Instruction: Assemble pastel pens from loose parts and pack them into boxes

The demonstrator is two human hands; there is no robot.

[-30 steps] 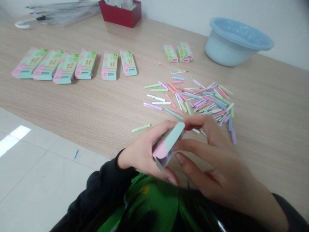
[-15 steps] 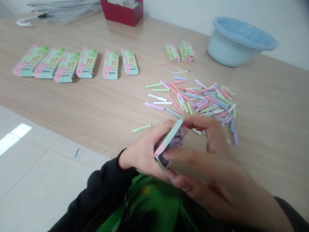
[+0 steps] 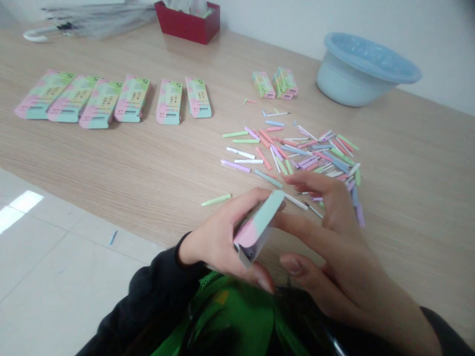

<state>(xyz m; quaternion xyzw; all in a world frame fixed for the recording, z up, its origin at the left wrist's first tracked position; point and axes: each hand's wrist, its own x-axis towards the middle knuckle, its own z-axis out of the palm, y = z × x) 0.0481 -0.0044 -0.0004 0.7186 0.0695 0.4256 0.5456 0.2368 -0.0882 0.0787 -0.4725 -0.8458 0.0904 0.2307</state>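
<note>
My left hand [image 3: 222,237] is wrapped round a small pink, green and white cardboard box [image 3: 260,225] held above the table's front edge. The near end flap of the box stands partly folded, and something purple [image 3: 251,252] shows inside the opening. My right hand [image 3: 334,237] is beside the box with its fingers spread. Its index fingertip is hidden behind the box end, so I cannot tell if it touches. Beyond both hands lies a loose pile of coloured pen pieces [image 3: 308,153], pink, green, purple, blue and white. A single green pen piece [image 3: 216,200] rests apart, left of the pile.
Several like boxes [image 3: 168,101] lie in a row at the left. More boxes [image 3: 285,82] are stacked near a pale blue basin [image 3: 356,79]. A red tissue holder [image 3: 189,24] and an umbrella [image 3: 100,20] sit at the back. Tiled floor [image 3: 37,257] shows at lower left.
My right fingers have drawn back from the box opening and spread apart. The box's end flap has come down over the opening, hiding most of the purple contents.
</note>
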